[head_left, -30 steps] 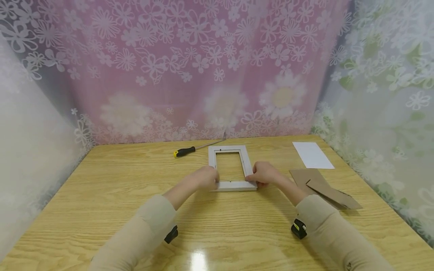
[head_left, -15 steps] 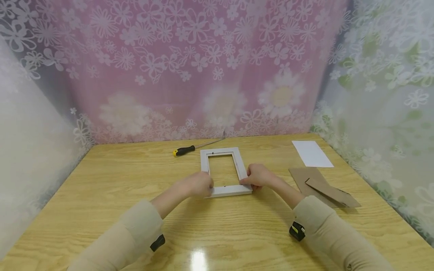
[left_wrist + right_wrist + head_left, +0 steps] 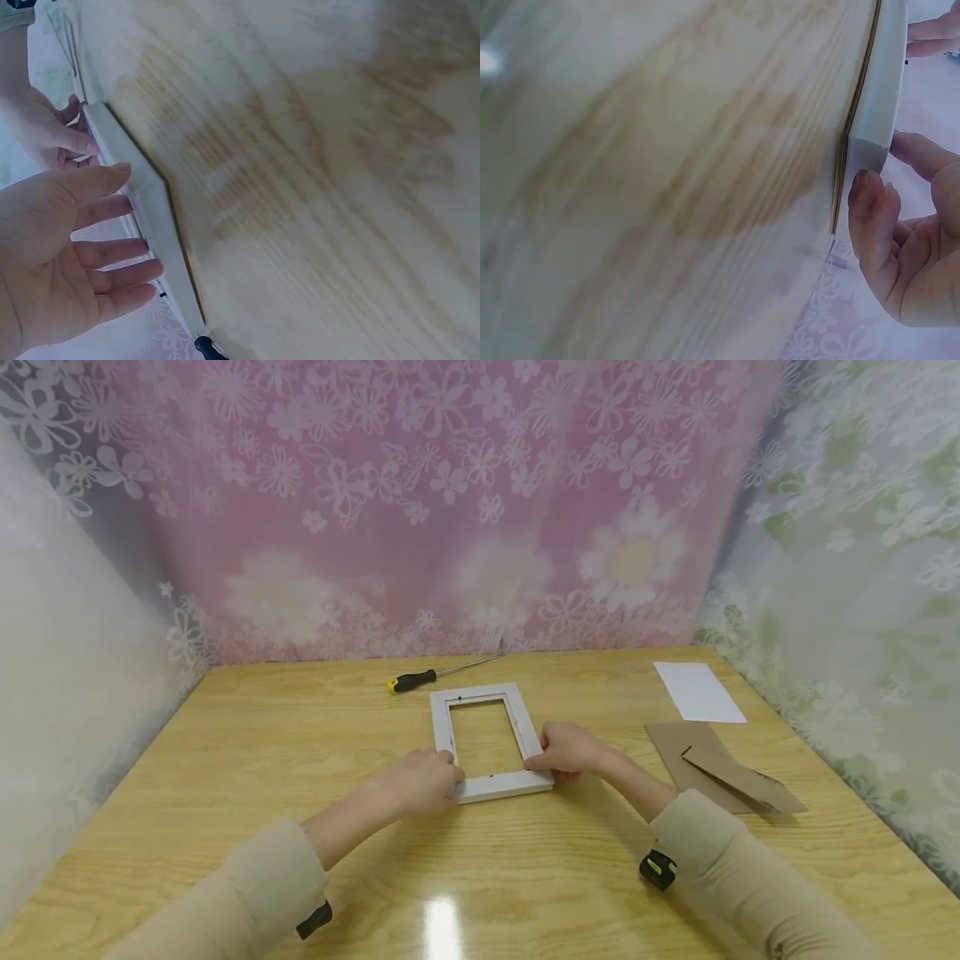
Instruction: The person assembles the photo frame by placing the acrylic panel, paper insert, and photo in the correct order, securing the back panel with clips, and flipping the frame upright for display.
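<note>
A white picture frame [image 3: 501, 785] with a bare opening lies on the wooden table, turned slightly. At its near right corner my right hand [image 3: 572, 748] pinches it, the thumb on the inner edge. In the right wrist view the fingers of that right hand [image 3: 922, 232] curl by the frame's outer corner [image 3: 871, 142]. My left hand [image 3: 422, 781] is at the near left corner. The left wrist view shows this left hand [image 3: 60, 255] with fingers fairly straight and spread, the tips at the frame [image 3: 154, 210]; whether every fingertip touches is unclear.
Behind the frame lies a screwdriver [image 3: 414, 682] with a black and yellow handle. To the right are a white sheet [image 3: 699, 692] and a brown backing board with a stand leg [image 3: 731, 774]. Floral curtains [image 3: 450, 510] border the table.
The frame has slid left and a little toward me, turning slightly, with both hands moving along. The left hand's fingers have loosened somewhat. The head view has tilted slightly.
</note>
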Available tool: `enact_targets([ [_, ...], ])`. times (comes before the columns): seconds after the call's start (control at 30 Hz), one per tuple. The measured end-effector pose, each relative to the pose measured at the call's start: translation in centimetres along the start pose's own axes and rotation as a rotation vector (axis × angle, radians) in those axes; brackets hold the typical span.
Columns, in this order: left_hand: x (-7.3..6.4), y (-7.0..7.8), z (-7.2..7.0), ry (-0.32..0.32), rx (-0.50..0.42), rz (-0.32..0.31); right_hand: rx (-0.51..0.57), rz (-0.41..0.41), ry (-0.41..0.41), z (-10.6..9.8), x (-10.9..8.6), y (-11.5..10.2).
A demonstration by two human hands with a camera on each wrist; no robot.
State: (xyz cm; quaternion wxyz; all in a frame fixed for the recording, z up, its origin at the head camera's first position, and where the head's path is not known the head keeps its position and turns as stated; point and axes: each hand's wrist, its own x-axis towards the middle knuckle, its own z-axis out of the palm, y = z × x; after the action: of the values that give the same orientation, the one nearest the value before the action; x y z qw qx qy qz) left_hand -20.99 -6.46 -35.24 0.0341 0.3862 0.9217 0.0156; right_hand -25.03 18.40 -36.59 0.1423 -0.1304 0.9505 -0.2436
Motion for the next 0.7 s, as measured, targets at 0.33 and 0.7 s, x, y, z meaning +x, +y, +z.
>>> enact_targets([
  [0.33, -0.6, -0.5, 1.5, 0.110, -0.046, 0.048, -0.031, -0.004, -0.052, 0.0, -0.3, -0.3],
  [0.7, -1.6, -1.4, 3.0, 0.194, 0.112, 0.201, -0.044, -0.010, -0.082, -0.2, -1.0, -0.5],
])
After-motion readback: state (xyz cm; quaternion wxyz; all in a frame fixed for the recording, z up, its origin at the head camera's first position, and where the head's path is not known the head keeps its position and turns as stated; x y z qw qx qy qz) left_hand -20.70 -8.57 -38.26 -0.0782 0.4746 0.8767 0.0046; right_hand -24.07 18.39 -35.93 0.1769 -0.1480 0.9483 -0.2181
